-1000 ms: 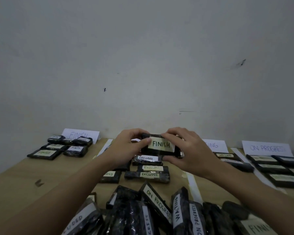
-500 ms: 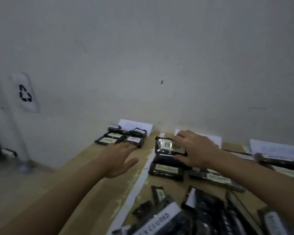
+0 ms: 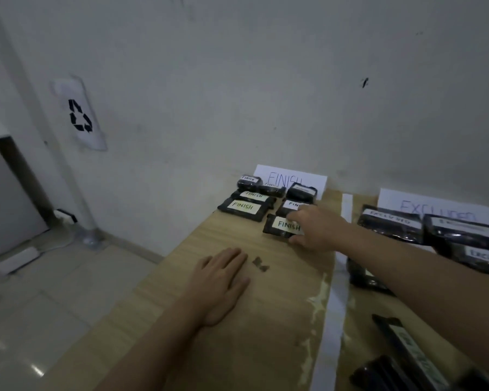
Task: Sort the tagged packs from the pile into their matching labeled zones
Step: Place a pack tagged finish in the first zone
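Black and glossy, the pack [image 3: 283, 227] tagged "FINISH" lies on the wooden surface [image 3: 237, 334] under the fingertips of the right hand [image 3: 315, 231], whose thumb curls at its near edge. Whether that hand pinches the pack or only rests on it cannot be told from this angle. The left hand [image 3: 222, 283] lies spread and flat on the bare wood, nearer the body and well apart from the pack, holding nothing.

Just beyond the right hand's fingers sit the other sorted packs [image 3: 246, 206], each with a pale tag reading "FINISH" where legible, in front of a white card [image 3: 308, 179] lettered "FINISH" against the wall.

The likely trouble is the slick wrapping. If the right hand draws away with the thumb hooked under the edge, the pack could drag back or skew out of line. The pack touching it just past the fingertips could also be nudged if the hand pushes forward.

On the outer side of the right forearm, across a white tape strip [image 3: 346, 210], packs tagged "EXCLUDED" [image 3: 390, 222] lie before a card [image 3: 435, 210] reading "EXCLUDED". A misplaced slide across that strip would mix the zones. Beyond the left hand, a sheet on the wall [image 3: 81, 114] bears a recycling symbol.
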Available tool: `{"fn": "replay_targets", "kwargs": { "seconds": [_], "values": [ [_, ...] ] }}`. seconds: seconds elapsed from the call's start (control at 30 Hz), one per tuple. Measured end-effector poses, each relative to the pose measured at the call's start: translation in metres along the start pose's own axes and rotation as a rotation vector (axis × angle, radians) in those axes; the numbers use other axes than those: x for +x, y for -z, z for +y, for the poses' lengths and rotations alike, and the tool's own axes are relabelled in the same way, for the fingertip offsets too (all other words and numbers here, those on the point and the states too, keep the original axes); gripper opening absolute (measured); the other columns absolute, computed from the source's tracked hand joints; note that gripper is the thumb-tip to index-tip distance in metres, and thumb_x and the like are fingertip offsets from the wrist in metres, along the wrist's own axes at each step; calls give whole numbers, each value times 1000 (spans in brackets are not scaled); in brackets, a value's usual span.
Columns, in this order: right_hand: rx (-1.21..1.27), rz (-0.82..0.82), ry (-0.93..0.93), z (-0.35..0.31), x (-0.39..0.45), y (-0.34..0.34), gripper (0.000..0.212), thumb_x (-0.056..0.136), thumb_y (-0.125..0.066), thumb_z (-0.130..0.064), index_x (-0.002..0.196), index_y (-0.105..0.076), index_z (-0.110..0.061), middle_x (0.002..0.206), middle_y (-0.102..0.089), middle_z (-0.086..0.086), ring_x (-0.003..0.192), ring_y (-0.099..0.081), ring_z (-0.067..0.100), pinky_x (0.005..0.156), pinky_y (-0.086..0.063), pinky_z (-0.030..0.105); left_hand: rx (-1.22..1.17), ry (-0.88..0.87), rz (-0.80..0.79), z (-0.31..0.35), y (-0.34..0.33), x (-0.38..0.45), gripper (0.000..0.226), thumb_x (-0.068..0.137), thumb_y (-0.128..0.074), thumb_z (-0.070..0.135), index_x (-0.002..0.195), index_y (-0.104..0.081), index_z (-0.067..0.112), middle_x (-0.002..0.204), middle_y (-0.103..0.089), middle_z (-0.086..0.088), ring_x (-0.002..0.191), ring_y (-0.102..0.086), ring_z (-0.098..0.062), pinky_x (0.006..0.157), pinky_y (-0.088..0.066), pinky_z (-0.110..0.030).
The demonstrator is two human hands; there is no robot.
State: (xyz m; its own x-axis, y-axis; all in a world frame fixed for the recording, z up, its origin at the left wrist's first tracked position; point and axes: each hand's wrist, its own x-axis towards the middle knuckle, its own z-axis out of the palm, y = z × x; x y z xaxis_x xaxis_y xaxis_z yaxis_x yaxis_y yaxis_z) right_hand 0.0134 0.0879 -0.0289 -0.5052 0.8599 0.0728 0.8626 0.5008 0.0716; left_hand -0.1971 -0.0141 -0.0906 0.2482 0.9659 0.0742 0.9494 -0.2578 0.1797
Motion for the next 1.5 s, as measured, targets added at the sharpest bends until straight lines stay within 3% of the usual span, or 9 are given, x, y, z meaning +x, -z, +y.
{"fn": "replay_targets", "kwargs": {
  "seconds": [0.33,0.43,0.5,0.7,0.87,0.97,1.2,1.43,1.5],
  "values": [
    [-74,-48,61,3,2,-2,45,92,-50,-42,129,-50,-16,125,-48,6,113,-46,21,82,-38,28,3,-10,-5,-5,-3,3,90,67,9,64,147,-13,29,156,-12,10,143,-6,-5,115,-6,-30],
    [18,-142,132,11,-27,21,41,93,-51,-39,129,-51,-20,126,-51,3,113,-48,18,92,-42,31,51,-15,-25,1,2,5,68,88,-7,57,147,-19,25,156,-17,6,143,-12,-9,115,-12,-33],
    [49,-213,170,18,-53,32,37,93,-53,-36,126,-55,-20,122,-55,0,106,-50,11,93,-42,29,17,-42,5,9,5,5,56,95,-17,47,145,-27,23,153,-25,4,141,-21,-11,114,-17,-34],
    [137,-399,142,37,-133,34,31,90,-58,-26,121,-60,-22,112,-64,-1,88,-55,7,80,-43,20,45,-204,5,66,4,4,68,82,-10,49,142,-30,22,152,-28,4,139,-25,-11,113,-18,-32],
    [252,-486,98,38,-157,19,63,74,-48,5,125,-56,-31,128,-52,-1,113,-50,18,97,-42,36,48,-287,-8,106,-1,4,52,96,-20,42,143,-28,22,152,-26,4,139,-24,-12,114,-17,-33],
    [394,-478,56,42,-157,26,49,76,-57,3,114,-63,-28,117,-59,-3,105,-57,15,91,-50,36,15,-309,12,122,-3,2,48,98,-26,39,142,-30,21,151,-29,3,138,-26,-13,112,-19,-31],
    [903,-340,-87,66,-169,72,22,85,-59,5,90,-65,-15,87,-55,5,67,-58,2,58,-48,16,-103,-373,66,151,8,5,58,89,-18,46,136,-40,21,140,-44,3,126,-41,-14,103,-32,-29],
    [1417,224,-379,89,-194,98,10,90,-51,6,90,-58,-2,88,-59,16,80,-65,27,67,-60,33,-947,-179,91,193,47,10,24,98,-38,30,105,-60,24,102,-66,-3,91,-64,-18,83,-51,-39],
    [1552,317,-445,90,-203,99,10,90,-50,7,88,-56,-1,92,-59,20,83,-66,29,62,-60,31,-1215,-87,93,205,58,14,18,96,-44,20,105,-60,20,99,-68,-4,78,-69,-12,71,-56,-31]
  ]
}}
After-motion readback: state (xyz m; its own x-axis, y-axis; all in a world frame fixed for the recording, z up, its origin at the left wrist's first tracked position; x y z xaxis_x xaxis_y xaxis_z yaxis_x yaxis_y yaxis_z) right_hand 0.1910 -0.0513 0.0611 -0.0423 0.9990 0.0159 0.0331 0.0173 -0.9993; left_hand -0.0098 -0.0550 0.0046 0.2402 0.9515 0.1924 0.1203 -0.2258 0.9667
